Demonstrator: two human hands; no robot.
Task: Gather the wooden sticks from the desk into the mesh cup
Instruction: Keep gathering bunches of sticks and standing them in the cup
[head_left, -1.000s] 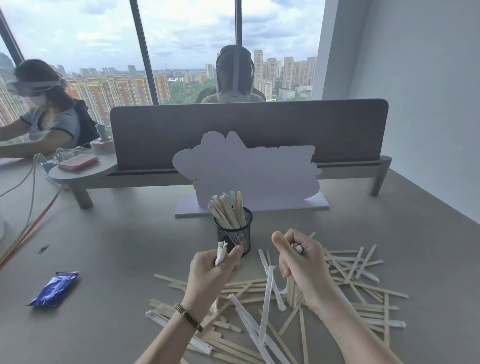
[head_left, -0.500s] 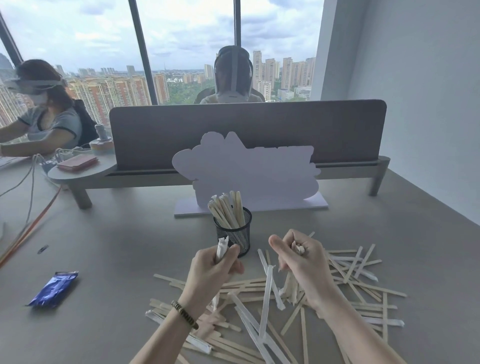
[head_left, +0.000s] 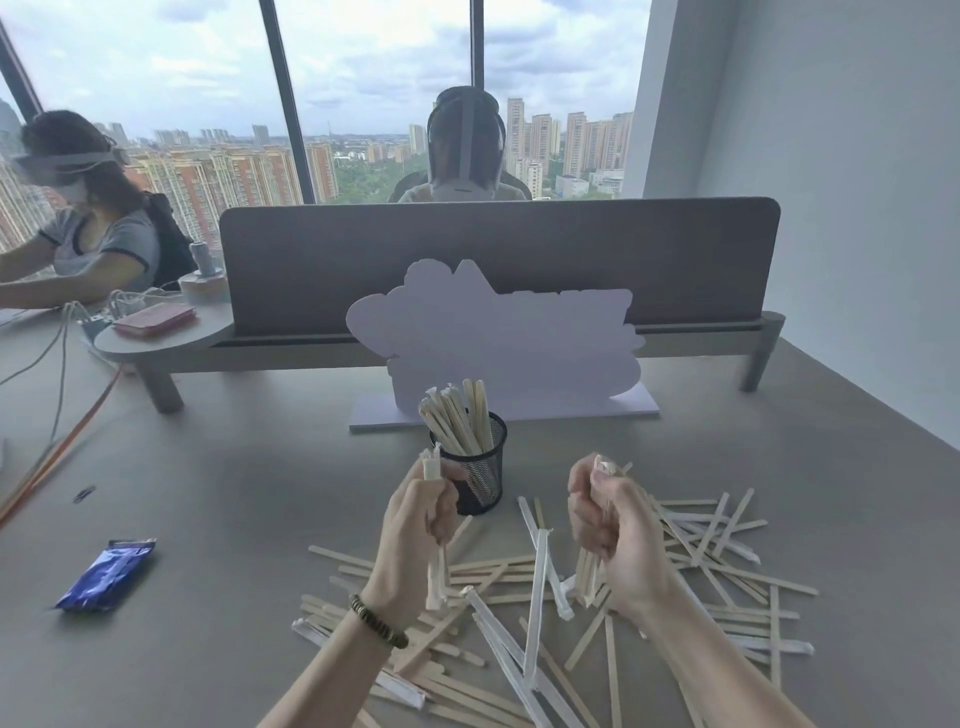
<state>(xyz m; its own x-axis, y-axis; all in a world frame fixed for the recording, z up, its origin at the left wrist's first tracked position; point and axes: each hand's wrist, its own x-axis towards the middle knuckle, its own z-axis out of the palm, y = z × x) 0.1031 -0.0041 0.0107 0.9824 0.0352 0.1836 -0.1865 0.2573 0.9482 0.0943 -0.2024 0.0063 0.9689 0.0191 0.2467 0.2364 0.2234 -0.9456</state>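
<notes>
Single head-worn wide-angle view, forward and down over the desk (head_left: 218, 519), close above both hands.

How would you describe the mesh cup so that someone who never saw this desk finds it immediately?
Start at the pale cloud-shaped cutout sign standing before the grey desk divider. Just in front of its base stands the black mesh cup, upright, with wooden sticks poking out. It is the only container; everything else nearby lies flat.
</notes>
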